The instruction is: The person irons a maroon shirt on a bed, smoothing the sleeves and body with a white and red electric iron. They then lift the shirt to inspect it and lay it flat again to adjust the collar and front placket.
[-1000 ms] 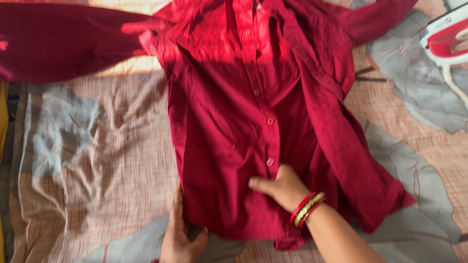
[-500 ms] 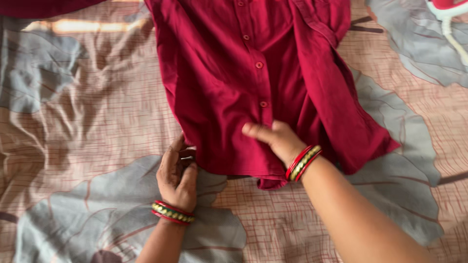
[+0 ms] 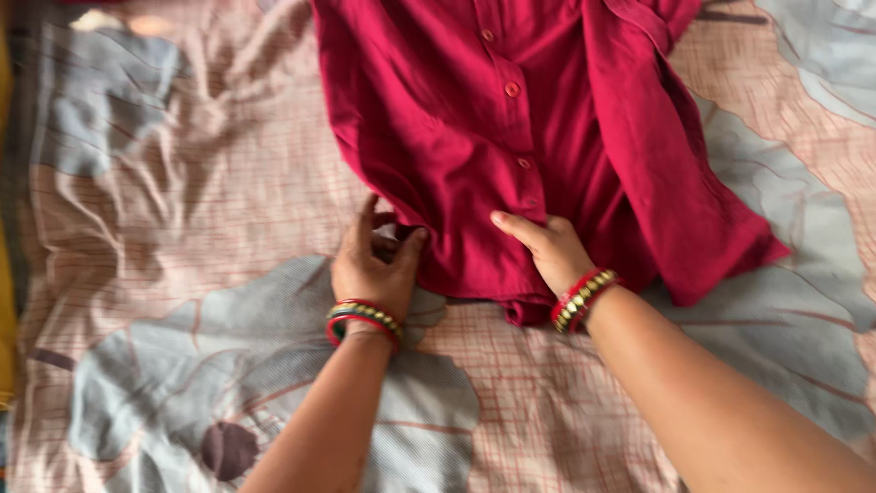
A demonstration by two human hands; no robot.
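A dark red button-up shirt [image 3: 474, 128] lies spread, front up, on a patterned bedsheet [image 3: 182, 210]. My left hand [image 3: 374, 265] pinches the shirt's lower left hem corner between thumb and fingers. My right hand [image 3: 547, 251] lies on the shirt's bottom edge just below the lowest button, fingers curled into the cloth. Both wrists wear red and gold bangles. One sleeve of the shirt [image 3: 693, 210] is folded down along the right side.
The sheet is pinkish with large grey leaf shapes [image 3: 274, 383] and is wrinkled on the left. A yellow strip [image 3: 5, 301] runs along the far left edge.
The view has tilted down, so the shirt sits higher and the iron at top right is out of frame. My left hand moved up along the hem and now grips its corner.
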